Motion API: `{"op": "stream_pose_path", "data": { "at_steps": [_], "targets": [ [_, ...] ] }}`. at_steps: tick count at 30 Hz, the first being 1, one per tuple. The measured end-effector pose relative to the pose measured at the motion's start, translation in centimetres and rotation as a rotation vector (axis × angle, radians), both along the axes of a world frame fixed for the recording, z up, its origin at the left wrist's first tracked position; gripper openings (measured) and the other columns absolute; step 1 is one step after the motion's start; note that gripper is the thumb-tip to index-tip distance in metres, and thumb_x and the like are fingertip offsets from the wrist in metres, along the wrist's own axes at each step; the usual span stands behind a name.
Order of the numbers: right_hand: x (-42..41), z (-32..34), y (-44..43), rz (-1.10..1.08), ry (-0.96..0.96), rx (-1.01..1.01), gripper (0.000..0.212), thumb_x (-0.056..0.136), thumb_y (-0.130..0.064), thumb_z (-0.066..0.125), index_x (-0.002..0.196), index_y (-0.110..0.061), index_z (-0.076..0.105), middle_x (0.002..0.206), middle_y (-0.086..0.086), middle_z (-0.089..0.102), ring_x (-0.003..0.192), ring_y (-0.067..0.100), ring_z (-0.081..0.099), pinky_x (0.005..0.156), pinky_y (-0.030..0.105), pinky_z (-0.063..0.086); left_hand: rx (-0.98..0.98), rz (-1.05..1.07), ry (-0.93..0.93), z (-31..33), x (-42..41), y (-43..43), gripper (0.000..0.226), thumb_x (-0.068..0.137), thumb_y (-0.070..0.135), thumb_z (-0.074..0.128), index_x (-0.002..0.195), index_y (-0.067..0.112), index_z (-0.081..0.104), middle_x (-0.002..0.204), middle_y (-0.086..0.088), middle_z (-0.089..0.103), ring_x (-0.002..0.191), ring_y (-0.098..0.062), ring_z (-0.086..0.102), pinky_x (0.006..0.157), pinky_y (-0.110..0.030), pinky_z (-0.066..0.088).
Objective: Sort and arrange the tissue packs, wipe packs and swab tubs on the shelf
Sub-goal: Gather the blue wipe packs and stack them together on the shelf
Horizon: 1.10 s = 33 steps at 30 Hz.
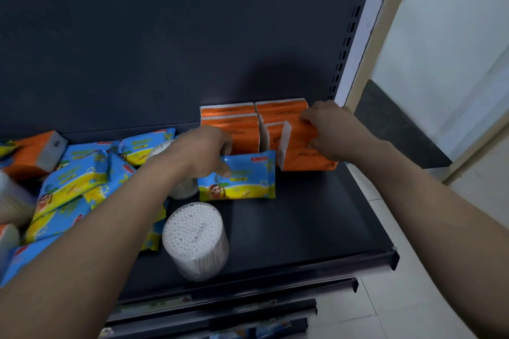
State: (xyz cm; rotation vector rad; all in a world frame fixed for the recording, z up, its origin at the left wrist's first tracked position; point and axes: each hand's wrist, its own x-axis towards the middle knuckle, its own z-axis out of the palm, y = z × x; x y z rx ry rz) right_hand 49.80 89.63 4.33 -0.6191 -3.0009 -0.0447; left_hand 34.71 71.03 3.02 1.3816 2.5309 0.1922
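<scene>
Our right hand [330,129] grips the front orange tissue pack [305,151], tilted against the upright orange row [248,124] at the shelf's [316,223] back right; our left hand [203,151] pinches a blue wipe pack [242,181] just before that row; a swab tub [195,239] stands nearer us; more wipe packs [68,190] lie heaped left.

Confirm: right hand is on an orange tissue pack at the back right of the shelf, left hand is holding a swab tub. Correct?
Not quite. The head view shows the left hand gripping a blue wipe pack, not a swab tub; the nearest swab tub stands untouched near the shelf front. The rest holds: the right hand is on an orange tissue pack at the back right.
</scene>
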Motion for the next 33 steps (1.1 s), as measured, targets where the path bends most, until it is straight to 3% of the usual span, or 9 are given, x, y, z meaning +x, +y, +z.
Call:
{"op": "stream_pose_path", "data": {
  "at_steps": [7, 13, 16, 19, 23, 26, 29, 33],
  "targets": [
    [-0.4, -0.6, -1.5, 0.052, -0.015, -0.195, 0.040, 0.079, -0.010, 0.066, 0.117, -0.014, 0.053, 0.119, 0.006, 0.054, 0.106, 0.024, 0.053, 0.089, 0.038, 0.047, 0.317, 0.083, -0.002, 1.8, -0.5, -1.6, 0.033, 0.065, 0.027, 0.082, 0.072, 0.018, 0.051, 0.065, 0.003, 0.050, 0.065, -0.021, 0.048, 0.065, -0.036, 0.045],
    [-0.3, 0.1, -2.6, 0.028, -0.006, -0.167, 0.057, 0.082, -0.020, 0.066, 0.134, -0.016, 0.044, 0.131, 0.007, 0.048, 0.120, 0.025, 0.046, 0.099, 0.038, 0.041, 0.501, 0.087, -0.114, 2.7, -0.5, -3.3, 0.029, 0.066, 0.019, 0.082, 0.073, 0.017, 0.053, 0.074, -0.003, 0.062, 0.071, -0.025, 0.058, 0.071, -0.044, 0.050],
    [-0.8, 0.8, -3.8, 0.044, 0.072, -0.177, 0.050, 0.085, -0.021, 0.064, 0.132, -0.015, 0.049, 0.132, 0.007, 0.052, 0.120, 0.025, 0.048, 0.099, 0.038, 0.041, 0.598, 0.088, -0.082, 3.5, -0.5, -4.4, 0.026, 0.068, 0.020, 0.080, 0.076, 0.016, 0.055, 0.074, -0.001, 0.062, 0.072, -0.021, 0.059, 0.070, -0.043, 0.051],
    [-1.5, 0.7, -5.0, 0.064, 0.025, -0.135, 0.045, 0.083, -0.024, 0.064, 0.127, -0.018, 0.053, 0.130, 0.007, 0.054, 0.120, 0.026, 0.048, 0.096, 0.036, 0.042, 0.700, 0.104, -0.014, 4.5, -0.7, -6.2, 0.028, 0.071, 0.022, 0.078, 0.080, 0.012, 0.054, 0.074, -0.006, 0.059, 0.072, -0.025, 0.055, 0.069, -0.044, 0.047],
    [-1.9, 0.8, -6.4, 0.040, 0.035, -0.100, 0.043, 0.083, -0.022, 0.062, 0.125, -0.023, 0.054, 0.130, 0.006, 0.053, 0.120, 0.027, 0.048, 0.099, 0.044, 0.041, 0.755, 0.128, 0.030, 4.9, -1.6, -8.7, 0.030, 0.069, 0.021, 0.079, 0.080, 0.012, 0.053, 0.074, -0.006, 0.058, 0.072, -0.025, 0.053, 0.069, -0.046, 0.047],
    [-2.6, 1.6, -7.8, 0.060, 0.096, -0.103, 0.038, 0.087, -0.017, 0.057, 0.125, -0.018, 0.057, 0.129, 0.007, 0.056, 0.119, 0.025, 0.050, 0.098, 0.039, 0.041, 0.771, 0.149, 0.013, 4.7, -2.4, -10.3, 0.029, 0.068, 0.020, 0.079, 0.078, 0.014, 0.052, 0.072, -0.002, 0.058, 0.067, -0.020, 0.052, 0.066, -0.044, 0.047],
    [-4.0, 2.5, -10.2, 0.109, 0.154, -0.133, 0.039, 0.085, -0.018, 0.062, 0.124, -0.013, 0.058, 0.124, 0.008, 0.061, 0.115, 0.025, 0.054, 0.094, 0.033, 0.042, 0.779, 0.187, 0.035, 4.5, -3.2, -12.2, 0.030, 0.068, 0.020, 0.079, 0.076, 0.015, 0.050, 0.072, -0.006, 0.060, 0.070, -0.027, 0.054, 0.066, -0.044, 0.047],
    [-7.0, 3.1, -14.5, 0.236, 0.192, -0.155, 0.034, 0.084, -0.021, 0.063, 0.117, -0.012, 0.062, 0.116, 0.009, 0.064, 0.110, 0.026, 0.057, 0.092, 0.037, 0.044, 0.760, 0.259, 0.101, 4.2, -4.5, -16.2, 0.032, 0.067, 0.021, 0.078, 0.074, 0.016, 0.048, 0.071, -0.007, 0.063, 0.070, -0.030, 0.057, 0.067, -0.044, 0.048]
  ]
}}
